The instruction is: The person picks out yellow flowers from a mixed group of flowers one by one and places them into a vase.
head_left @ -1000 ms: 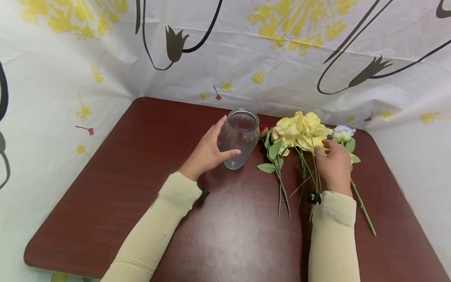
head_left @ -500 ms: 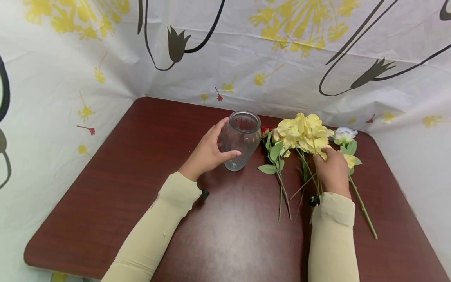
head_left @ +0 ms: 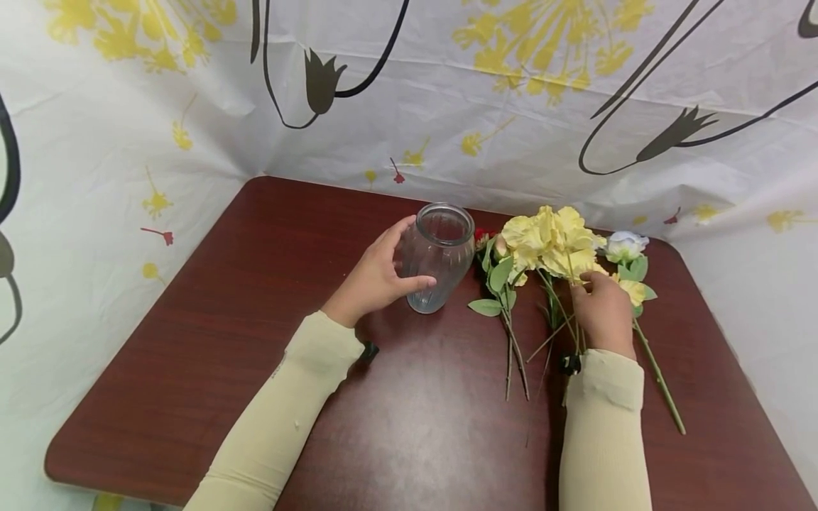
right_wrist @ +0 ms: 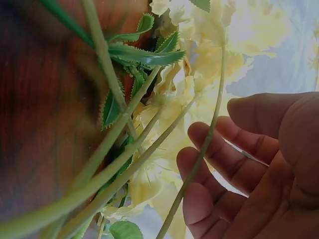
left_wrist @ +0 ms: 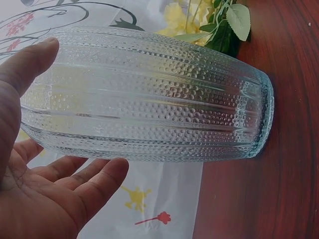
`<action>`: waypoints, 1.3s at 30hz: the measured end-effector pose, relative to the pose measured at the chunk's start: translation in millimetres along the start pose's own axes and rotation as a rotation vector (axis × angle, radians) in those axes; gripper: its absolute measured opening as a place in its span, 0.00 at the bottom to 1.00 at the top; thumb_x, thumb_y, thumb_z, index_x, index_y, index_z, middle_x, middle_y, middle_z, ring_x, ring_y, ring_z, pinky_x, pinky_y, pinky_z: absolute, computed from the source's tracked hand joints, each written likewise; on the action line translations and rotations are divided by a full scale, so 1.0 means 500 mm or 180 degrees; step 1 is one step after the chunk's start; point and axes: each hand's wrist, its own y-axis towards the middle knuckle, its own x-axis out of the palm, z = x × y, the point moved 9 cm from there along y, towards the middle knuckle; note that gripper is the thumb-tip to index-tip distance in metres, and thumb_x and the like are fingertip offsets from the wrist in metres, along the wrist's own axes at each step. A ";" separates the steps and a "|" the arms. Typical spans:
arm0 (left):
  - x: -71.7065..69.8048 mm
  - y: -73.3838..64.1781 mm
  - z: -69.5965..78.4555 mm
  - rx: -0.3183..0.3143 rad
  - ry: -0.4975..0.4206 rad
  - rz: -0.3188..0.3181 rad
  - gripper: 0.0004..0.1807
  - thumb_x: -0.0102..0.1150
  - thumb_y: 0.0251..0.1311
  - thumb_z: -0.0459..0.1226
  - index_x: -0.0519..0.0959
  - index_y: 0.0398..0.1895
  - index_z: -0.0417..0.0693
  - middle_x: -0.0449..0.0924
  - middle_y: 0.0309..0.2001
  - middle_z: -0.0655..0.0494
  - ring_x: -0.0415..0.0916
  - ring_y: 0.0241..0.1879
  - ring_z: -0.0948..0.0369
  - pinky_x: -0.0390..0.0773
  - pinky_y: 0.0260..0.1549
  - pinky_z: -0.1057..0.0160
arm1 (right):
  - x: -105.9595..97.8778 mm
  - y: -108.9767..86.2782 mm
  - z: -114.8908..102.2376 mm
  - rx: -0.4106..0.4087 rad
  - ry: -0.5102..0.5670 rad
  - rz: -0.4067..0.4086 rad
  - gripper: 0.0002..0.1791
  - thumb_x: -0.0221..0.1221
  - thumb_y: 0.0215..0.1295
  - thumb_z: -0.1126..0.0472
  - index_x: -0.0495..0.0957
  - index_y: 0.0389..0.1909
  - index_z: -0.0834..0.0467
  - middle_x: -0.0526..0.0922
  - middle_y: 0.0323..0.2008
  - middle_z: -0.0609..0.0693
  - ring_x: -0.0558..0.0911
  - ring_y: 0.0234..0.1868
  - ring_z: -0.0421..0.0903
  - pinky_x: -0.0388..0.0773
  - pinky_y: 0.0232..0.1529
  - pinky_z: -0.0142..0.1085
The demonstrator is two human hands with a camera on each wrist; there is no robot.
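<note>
A clear ribbed glass vase point(head_left: 441, 266) stands on the dark red table. My left hand point(head_left: 371, 280) curves around its left side, thumb across the front; in the left wrist view the dimpled glass point(left_wrist: 164, 99) lies between thumb and fingers. Yellow flowers point(head_left: 543, 238) lie on the right side of the table. My right hand point(head_left: 603, 312) is at their stems. In the right wrist view one green stem point(right_wrist: 212, 132) crosses my bent fingers point(right_wrist: 224, 157), while the thumb is apart from it.
Leafy stems point(head_left: 508, 333) and a partly hidden red flower point(head_left: 482, 238) lie between vase and yellow blooms. A pale bluish-white flower point(head_left: 625, 246) with a long stem point(head_left: 661, 380) lies at far right. A patterned white sheet point(head_left: 409, 142) hangs behind the table point(head_left: 211, 341).
My right hand has dropped slightly lower along the yellow flowers' stems. The vase has shifted very slightly nearer and right; my left hand stays around it.
</note>
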 end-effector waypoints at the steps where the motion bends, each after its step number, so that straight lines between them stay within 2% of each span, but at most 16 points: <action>1: 0.000 0.000 0.000 0.0001 0.0004 -0.0005 0.55 0.77 0.50 0.48 0.52 0.78 0.58 0.60 0.71 0.55 0.66 0.64 0.56 0.75 0.55 0.53 | 0.001 -0.001 0.000 0.0004 0.0001 -0.0002 0.24 0.47 0.77 0.59 0.68 0.65 0.71 0.76 0.54 0.73 0.77 0.48 0.69 0.74 0.44 0.59; 8: 0.002 -0.001 0.003 0.0040 0.0028 0.0004 0.55 0.77 0.50 0.47 0.53 0.78 0.57 0.61 0.70 0.54 0.67 0.63 0.56 0.76 0.54 0.53 | -0.001 0.000 -0.002 -0.0033 -0.0009 0.0025 0.23 0.47 0.76 0.60 0.70 0.64 0.70 0.78 0.50 0.72 0.80 0.42 0.65 0.75 0.39 0.56; 17: 0.006 0.002 0.005 0.0053 0.0013 0.0002 0.55 0.77 0.50 0.47 0.53 0.78 0.57 0.61 0.70 0.54 0.66 0.63 0.56 0.76 0.54 0.53 | 0.001 0.012 -0.025 -0.0145 -0.0203 0.0021 0.22 0.49 0.75 0.60 0.72 0.62 0.70 0.78 0.51 0.73 0.77 0.47 0.69 0.72 0.43 0.61; 25: 0.003 -0.004 0.001 -0.0011 0.0014 -0.0016 0.55 0.77 0.51 0.47 0.52 0.78 0.58 0.60 0.71 0.54 0.65 0.64 0.56 0.75 0.55 0.53 | -0.001 0.013 -0.029 -0.0157 -0.0310 0.0057 0.19 0.45 0.71 0.65 0.77 0.55 0.69 0.79 0.49 0.71 0.77 0.44 0.70 0.72 0.41 0.61; 30: 0.007 -0.006 -0.003 -0.0038 -0.0005 -0.0064 0.55 0.76 0.51 0.48 0.51 0.79 0.58 0.59 0.72 0.55 0.65 0.65 0.56 0.75 0.56 0.54 | -0.029 0.003 -0.044 -0.0211 -0.0319 0.0272 0.18 0.45 0.71 0.67 0.77 0.53 0.69 0.80 0.47 0.71 0.77 0.44 0.71 0.72 0.42 0.62; 34: 0.001 -0.006 -0.003 -0.0011 0.0006 -0.0032 0.55 0.76 0.51 0.48 0.52 0.78 0.59 0.59 0.71 0.55 0.65 0.64 0.56 0.75 0.55 0.54 | -0.065 -0.007 -0.087 -0.0370 -0.0310 0.0524 0.17 0.44 0.70 0.67 0.78 0.50 0.70 0.80 0.42 0.70 0.78 0.38 0.70 0.71 0.38 0.62; 39: 0.002 -0.001 -0.002 -0.0002 0.0020 -0.0061 0.55 0.76 0.51 0.49 0.51 0.79 0.59 0.59 0.72 0.55 0.65 0.65 0.56 0.75 0.56 0.54 | -0.124 -0.011 -0.143 -0.0550 -0.0224 0.0796 0.17 0.44 0.71 0.66 0.78 0.49 0.70 0.80 0.41 0.70 0.77 0.39 0.71 0.68 0.44 0.64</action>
